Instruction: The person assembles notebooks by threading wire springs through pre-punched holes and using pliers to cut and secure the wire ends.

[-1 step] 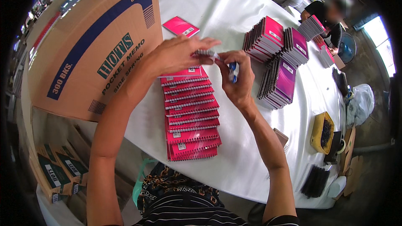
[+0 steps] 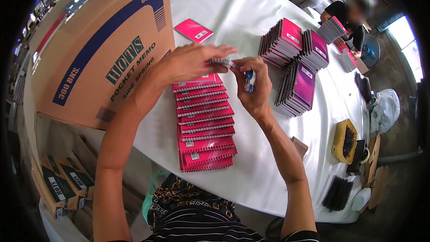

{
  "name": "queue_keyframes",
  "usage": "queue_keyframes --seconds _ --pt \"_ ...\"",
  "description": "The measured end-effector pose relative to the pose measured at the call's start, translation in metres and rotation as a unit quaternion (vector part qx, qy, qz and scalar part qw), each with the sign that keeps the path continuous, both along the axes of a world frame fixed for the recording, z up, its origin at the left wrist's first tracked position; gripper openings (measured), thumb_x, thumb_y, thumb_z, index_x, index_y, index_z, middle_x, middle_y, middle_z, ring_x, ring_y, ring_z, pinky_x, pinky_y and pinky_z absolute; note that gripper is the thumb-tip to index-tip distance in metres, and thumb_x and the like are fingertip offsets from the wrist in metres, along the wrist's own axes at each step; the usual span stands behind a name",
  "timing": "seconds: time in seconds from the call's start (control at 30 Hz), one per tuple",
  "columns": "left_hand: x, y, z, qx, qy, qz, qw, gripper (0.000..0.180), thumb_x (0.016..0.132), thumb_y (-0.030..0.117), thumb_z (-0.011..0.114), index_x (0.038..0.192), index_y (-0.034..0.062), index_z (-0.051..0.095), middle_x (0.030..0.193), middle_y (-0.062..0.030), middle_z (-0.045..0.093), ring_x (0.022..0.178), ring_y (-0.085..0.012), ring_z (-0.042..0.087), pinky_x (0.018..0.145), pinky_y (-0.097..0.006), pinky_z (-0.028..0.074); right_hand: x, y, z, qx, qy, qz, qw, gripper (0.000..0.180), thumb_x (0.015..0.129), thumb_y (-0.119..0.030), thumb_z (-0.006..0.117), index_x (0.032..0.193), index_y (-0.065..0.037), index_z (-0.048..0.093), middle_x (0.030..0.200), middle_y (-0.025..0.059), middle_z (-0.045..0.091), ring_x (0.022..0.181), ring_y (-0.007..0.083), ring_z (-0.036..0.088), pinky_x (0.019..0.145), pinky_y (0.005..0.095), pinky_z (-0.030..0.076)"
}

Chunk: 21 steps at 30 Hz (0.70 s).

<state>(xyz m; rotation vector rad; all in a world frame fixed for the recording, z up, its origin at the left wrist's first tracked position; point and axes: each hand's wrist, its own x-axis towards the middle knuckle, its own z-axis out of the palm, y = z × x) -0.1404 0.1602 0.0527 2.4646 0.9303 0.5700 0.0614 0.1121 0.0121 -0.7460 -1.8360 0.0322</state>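
Note:
My left hand (image 2: 190, 64) is closed on a small spiral notebook (image 2: 218, 61), its wire edge showing between fingers and thumb; most of the notebook is hidden. Close beside it, my right hand (image 2: 256, 87) grips a small blue-and-white tool (image 2: 249, 80) whose tip meets the end of the spiral. I cannot make out the tool's exact kind. Below both hands, a long overlapping row of pink spiral notebooks (image 2: 206, 130) runs toward me on the table. Another pink notebook (image 2: 194, 29) lies flat by itself just beyond my left hand.
A large cardboard box (image 2: 107, 54) stands at left. Stacks of pink notebooks (image 2: 291, 36) and purple notebooks (image 2: 304, 83) stand at right. Farther right are a yellow tray (image 2: 337, 143) of dark pieces and a bundle of black spirals (image 2: 338, 194). A co-worker (image 2: 342, 13) sits at the far right.

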Motion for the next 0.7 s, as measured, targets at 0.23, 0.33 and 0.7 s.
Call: queue_keyframes --seconds 0.23,0.33,0.7 --pt "-0.001 -0.028 0.003 0.038 -0.033 0.020 0.999 0.053 0.090 0.025 0.066 0.141 0.0251 0.050 0.090 -0.0131 0.071 0.071 -0.0279 0.069 0.071 -0.035 0.053 0.001 -0.042 0.002 -0.078 0.065 -0.061 0.993 0.033 0.077 0.007 0.071 0.102 -0.002 0.051 0.101 0.0138 0.062 0.087 0.0292 0.060 0.078 0.0342 0.049" --pt "-0.003 -0.020 0.037 0.048 0.027 0.125 0.991 0.046 0.094 0.029 0.061 0.139 0.0210 0.053 0.092 -0.0150 0.071 0.073 -0.0271 0.070 0.070 -0.037 0.053 0.033 -0.075 0.011 -0.226 0.069 -0.210 0.949 0.033 0.082 -0.012 0.077 0.100 0.000 0.052 0.091 0.0142 0.059 0.082 0.0289 0.059 0.074 0.0339 0.048" --pt "0.009 0.121 -0.070 -0.069 0.287 -0.029 0.955 0.053 0.091 0.036 0.061 0.136 0.0079 0.053 0.117 -0.0183 0.065 0.105 -0.0333 0.063 0.092 -0.042 0.048 0.117 -0.177 -0.041 -0.332 -0.330 -0.316 0.825 0.056 0.070 -0.041 0.081 0.108 -0.007 0.058 0.107 0.0107 0.055 0.107 0.0288 0.048 0.088 0.0435 0.037"
